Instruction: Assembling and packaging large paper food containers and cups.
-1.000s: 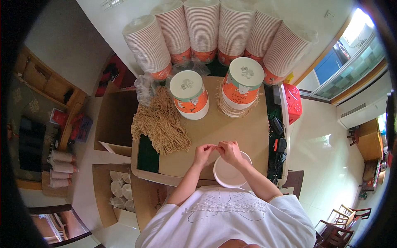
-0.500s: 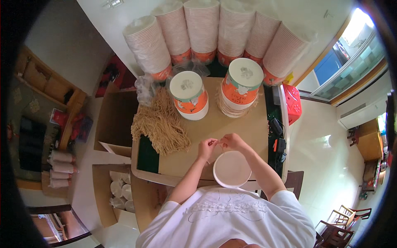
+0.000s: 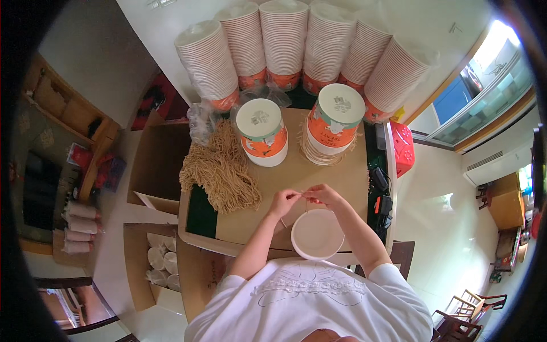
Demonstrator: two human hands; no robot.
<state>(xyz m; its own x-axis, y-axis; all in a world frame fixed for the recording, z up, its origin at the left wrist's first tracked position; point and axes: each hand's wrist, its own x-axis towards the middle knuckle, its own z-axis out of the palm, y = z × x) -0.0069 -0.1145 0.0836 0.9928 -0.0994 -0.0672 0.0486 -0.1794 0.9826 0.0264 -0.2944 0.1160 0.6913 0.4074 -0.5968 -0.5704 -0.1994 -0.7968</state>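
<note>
Both hands are up close together over the near-middle of the worktop (image 3: 342, 171), fingertips almost meeting. The left hand (image 3: 283, 202) and the right hand (image 3: 323, 195) look like they're pinching something small and thin between them, maybe a strand or a bit of thin wrap, but it's too tiny to make out. So each grip is pinched shut on that little thing, whatever it is.

Right under the hands, at the near edge of the worktop, sits a white round bowl (image 3: 317, 234), open side up, looks blank inside. The hands hover just above its far rim, not touching it as far as I can tell.

Toward the left edge there's a big heap of dry tan noodles (image 3: 222, 171), with some clear plastic bags (image 3: 200, 121) bunched up past it at the far left corner. Around the far middle stand two short stacks of lidded cups with orange bands: one left of centre (image 3: 261, 132), one to the right (image 3: 333, 122) sitting on a pile of lids.

Along the far edge, leaning against the wall, tall columns of nested paper bowls (image 3: 296, 43). At the right edge a couple of dark gadgets (image 3: 380, 194) lie on a green strip.
</note>
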